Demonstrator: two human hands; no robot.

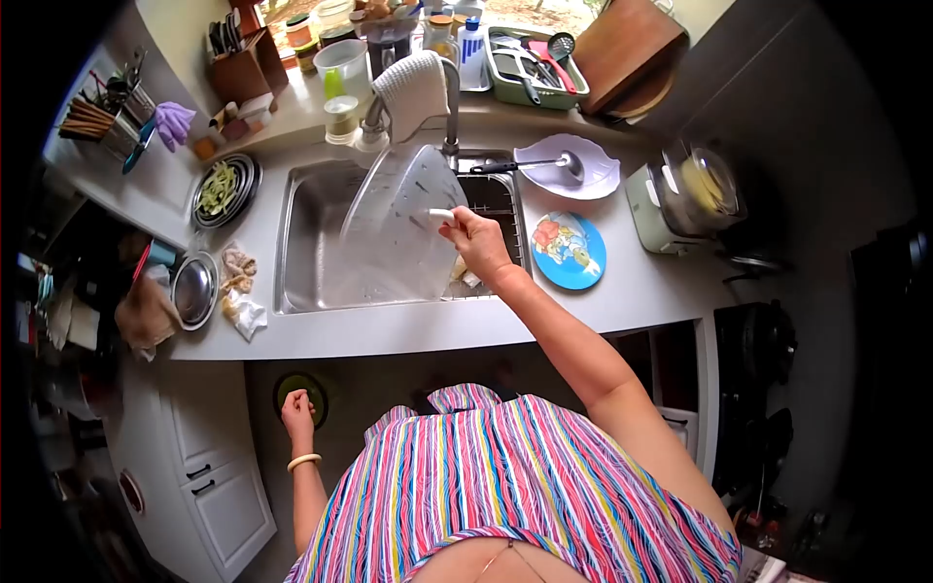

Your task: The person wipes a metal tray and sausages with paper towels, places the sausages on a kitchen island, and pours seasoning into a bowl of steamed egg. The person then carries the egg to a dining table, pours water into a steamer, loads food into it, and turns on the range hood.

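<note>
My right hand (476, 245) is closed round the white handle of a large clear plastic lid (403, 219). The lid is tilted on its side over the metal sink (311, 233), with dark specks or drops on its surface. My left hand (299, 413) hangs low in front of the counter, fingers curled in with nothing visible in them. Beneath it, on the floor, is a round green and dark object (316, 386), partly covered by the hand. A blue plate with a cartoon picture (570, 251) lies on the counter near my right wrist.
A ladle (530, 165) rests across a white scalloped dish (593, 175). At left are a bowl of cut green vegetables (222, 190), a metal bowl (194, 290) and crumpled cloths (239, 282). A towel-draped faucet (412, 92) rises behind the sink. A light-green appliance (661, 209) stands right.
</note>
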